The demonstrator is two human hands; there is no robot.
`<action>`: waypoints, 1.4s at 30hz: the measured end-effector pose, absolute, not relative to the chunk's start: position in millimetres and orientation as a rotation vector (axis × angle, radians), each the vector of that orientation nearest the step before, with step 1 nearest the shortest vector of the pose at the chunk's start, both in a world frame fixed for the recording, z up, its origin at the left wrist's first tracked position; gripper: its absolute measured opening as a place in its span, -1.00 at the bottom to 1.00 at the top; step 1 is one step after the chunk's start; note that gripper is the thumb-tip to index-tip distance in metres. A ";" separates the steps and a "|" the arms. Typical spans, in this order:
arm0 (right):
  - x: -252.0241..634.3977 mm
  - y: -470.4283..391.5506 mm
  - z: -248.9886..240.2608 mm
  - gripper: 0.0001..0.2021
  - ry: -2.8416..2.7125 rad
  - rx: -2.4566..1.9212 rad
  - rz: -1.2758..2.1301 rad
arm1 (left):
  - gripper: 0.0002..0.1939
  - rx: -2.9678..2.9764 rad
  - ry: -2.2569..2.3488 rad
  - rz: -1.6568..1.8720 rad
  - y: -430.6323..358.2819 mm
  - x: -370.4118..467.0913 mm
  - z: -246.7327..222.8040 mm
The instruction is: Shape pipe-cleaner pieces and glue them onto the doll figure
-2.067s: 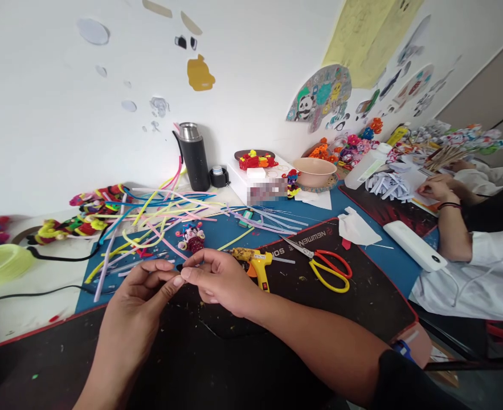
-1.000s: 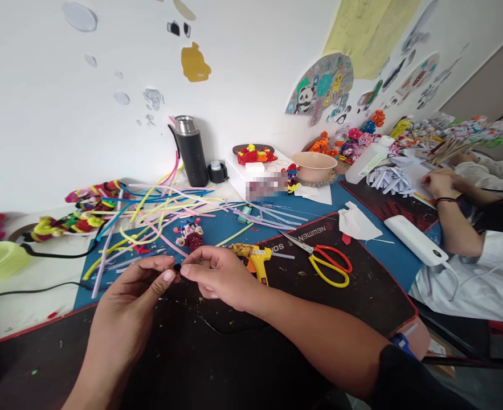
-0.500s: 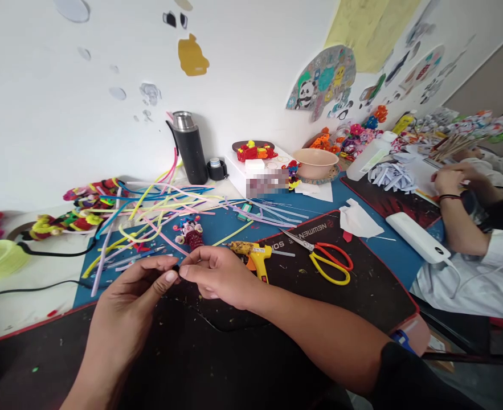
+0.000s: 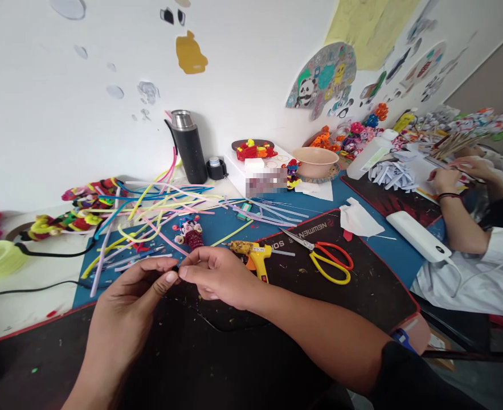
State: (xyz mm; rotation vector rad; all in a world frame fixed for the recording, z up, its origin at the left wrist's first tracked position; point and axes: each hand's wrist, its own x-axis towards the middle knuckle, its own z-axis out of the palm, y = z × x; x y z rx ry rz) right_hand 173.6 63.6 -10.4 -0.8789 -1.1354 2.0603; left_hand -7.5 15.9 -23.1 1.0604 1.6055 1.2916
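Note:
Between the fingertips of my left hand (image 4: 135, 302) and my right hand (image 4: 219, 276) is a small black piece (image 4: 176, 269), mostly covered, so its kind cannot be made out. Both hands pinch it above the black mat (image 4: 234, 359). Just beyond the fingers lies a small doll of fuzzy stems (image 4: 191, 233) with a dark red body. A yellow glue gun (image 4: 258, 261) rests on its side right behind my right hand. Further right, scissors (image 4: 330, 262) with one red and one yellow handle lie with their blades parted.
Loose coloured pipe cleaners (image 4: 161, 208) spread across the blue mat at the left. Behind them stand a black thermos (image 4: 190, 151) and a pink bowl (image 4: 316, 162). A white power bank (image 4: 417, 236) lies at the right, near a co-worker's hands (image 4: 448, 182) and folded paper strips (image 4: 391, 176).
My hands keep the same pinch on the small black piece, with hardly any movement. At the right, the co-worker's hands have moved apart and now hold something thin.

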 end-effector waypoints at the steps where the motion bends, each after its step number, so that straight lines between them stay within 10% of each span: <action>1: 173.5 63.7 -10.7 -0.58 -1.132 -0.878 2.061 | -0.48 1.061 1.605 1.289 15.8 -7.3 -22.8; 42: 173.0 63.3 -17.7 -0.57 -1.099 -0.826 2.084 | -0.45 1.042 1.648 1.340 15.2 -0.8 -16.6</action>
